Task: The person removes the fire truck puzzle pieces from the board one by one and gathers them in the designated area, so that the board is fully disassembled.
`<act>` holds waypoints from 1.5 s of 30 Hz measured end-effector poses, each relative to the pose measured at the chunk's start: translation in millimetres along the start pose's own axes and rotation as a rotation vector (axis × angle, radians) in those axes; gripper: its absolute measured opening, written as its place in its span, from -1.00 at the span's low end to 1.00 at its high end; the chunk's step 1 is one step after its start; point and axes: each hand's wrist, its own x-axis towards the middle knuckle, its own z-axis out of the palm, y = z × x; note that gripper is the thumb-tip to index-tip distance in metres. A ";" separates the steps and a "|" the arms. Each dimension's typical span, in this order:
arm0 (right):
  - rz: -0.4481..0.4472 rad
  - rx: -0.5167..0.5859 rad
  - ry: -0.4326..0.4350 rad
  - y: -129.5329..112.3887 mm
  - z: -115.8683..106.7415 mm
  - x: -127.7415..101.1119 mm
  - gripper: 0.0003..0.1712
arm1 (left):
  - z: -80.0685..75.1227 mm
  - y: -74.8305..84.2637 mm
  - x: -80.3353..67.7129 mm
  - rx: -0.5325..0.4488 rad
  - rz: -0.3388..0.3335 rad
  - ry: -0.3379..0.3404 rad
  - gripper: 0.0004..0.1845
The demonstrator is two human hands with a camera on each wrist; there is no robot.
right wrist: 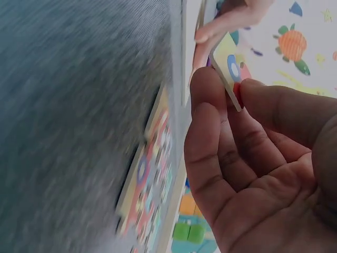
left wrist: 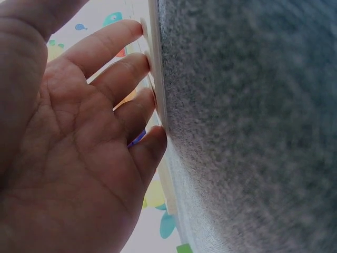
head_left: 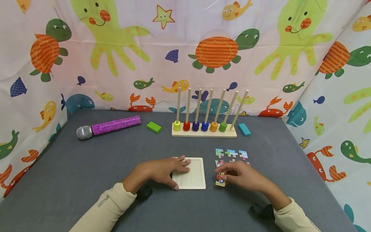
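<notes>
My left hand [head_left: 166, 170] rests on the left part of a square wooden puzzle tray [head_left: 197, 174], fingers spread. In the left wrist view its fingertips [left wrist: 152, 138] touch the tray's edge. To the right of the tray, my right hand [head_left: 246, 175] pinches a jigsaw piece [head_left: 220, 181] with a red, blue and yellow picture. The right wrist view shows that piece [right wrist: 229, 68] tilted between thumb and fingers, above the table. Several other jigsaw pieces [head_left: 232, 153] lie in rows behind and partly under the right hand, which hides some of them.
At the back stands a wooden peg stacker [head_left: 204, 134] with coloured beads. A green block [head_left: 154, 127] lies left of it, a blue block [head_left: 244, 129] right. A purple glittery microphone [head_left: 113, 126] lies at the back left of the grey table [head_left: 87, 174]. A printed curtain [head_left: 174, 71] hangs behind.
</notes>
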 end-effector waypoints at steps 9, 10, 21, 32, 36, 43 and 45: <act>0.012 -0.053 0.045 8.4 -13.1 -13.9 -0.81 | -0.2 -3.7 -1.2 -0.017 0.005 0.006 -0.23; 0.010 -0.073 0.051 8.5 -14.1 -14.8 -0.83 | -0.1 -3.9 -1.1 -0.018 0.007 0.006 -0.23; 0.132 -0.141 0.135 11.9 -27.6 -40.2 -0.77 | 5.0 0.4 2.3 0.005 0.022 0.000 -0.23; 0.162 -0.227 0.186 21.0 -40.8 -52.7 -0.77 | 2.5 2.7 0.9 0.002 0.033 -0.007 -0.22; 0.194 -0.241 0.153 30.2 -40.1 -53.8 -0.79 | 3.2 1.6 -0.9 0.019 0.036 -0.022 -0.22; 0.203 -0.283 0.186 37.5 -41.4 -54.5 -0.77 | 1.0 -1.9 -3.7 0.016 0.102 -0.029 -0.25; 0.203 -0.283 0.196 38.2 -41.3 -53.9 -0.77 | -0.1 -3.8 -4.2 -0.007 0.116 -0.033 -0.27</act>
